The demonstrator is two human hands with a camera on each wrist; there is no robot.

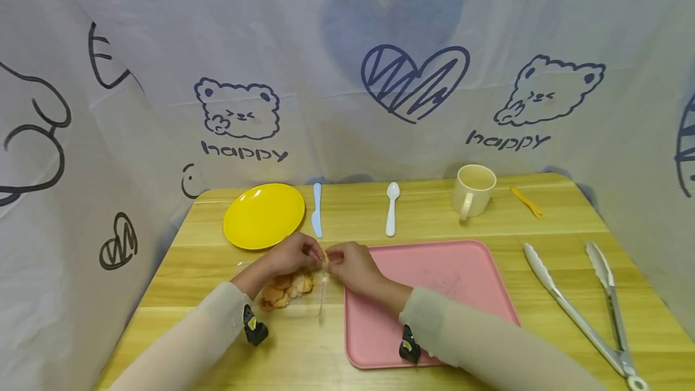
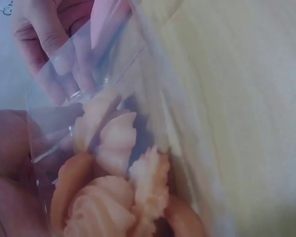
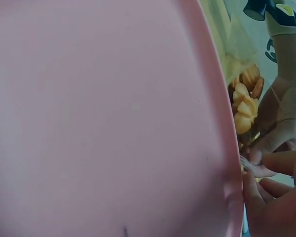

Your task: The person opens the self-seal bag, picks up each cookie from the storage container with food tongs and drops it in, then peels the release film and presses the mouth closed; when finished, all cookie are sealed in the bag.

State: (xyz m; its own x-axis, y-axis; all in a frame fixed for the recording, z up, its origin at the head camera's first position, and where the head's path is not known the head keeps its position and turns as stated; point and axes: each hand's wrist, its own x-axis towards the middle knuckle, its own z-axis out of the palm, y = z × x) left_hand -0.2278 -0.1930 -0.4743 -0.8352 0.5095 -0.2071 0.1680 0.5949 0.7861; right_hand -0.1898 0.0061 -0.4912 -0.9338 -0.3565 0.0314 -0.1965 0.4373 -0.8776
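A clear plastic bag [image 1: 311, 308] with piped, swirl-shaped cookies [image 2: 106, 202] inside lies left of the pink tray [image 1: 423, 270]. My left hand [image 1: 293, 255] pinches the bag's edge between thumb and fingers, its arm reaching over the bag. Fingertip to fingertip with it, my right hand [image 1: 353, 265] also pinches the plastic there, by the tray's far left corner. In the right wrist view a gathered bit of the bag [image 3: 247, 164] shows between the two hands. Fingers partly cover that spot in the head view.
Behind the hands are a yellow plate [image 1: 264, 216], a light blue knife [image 1: 317, 210], a white spoon [image 1: 391, 209], a cream mug [image 1: 473, 190] and a small orange-yellow utensil [image 1: 526, 202]. Spread metal tongs [image 1: 575, 314] lie right of the tray.
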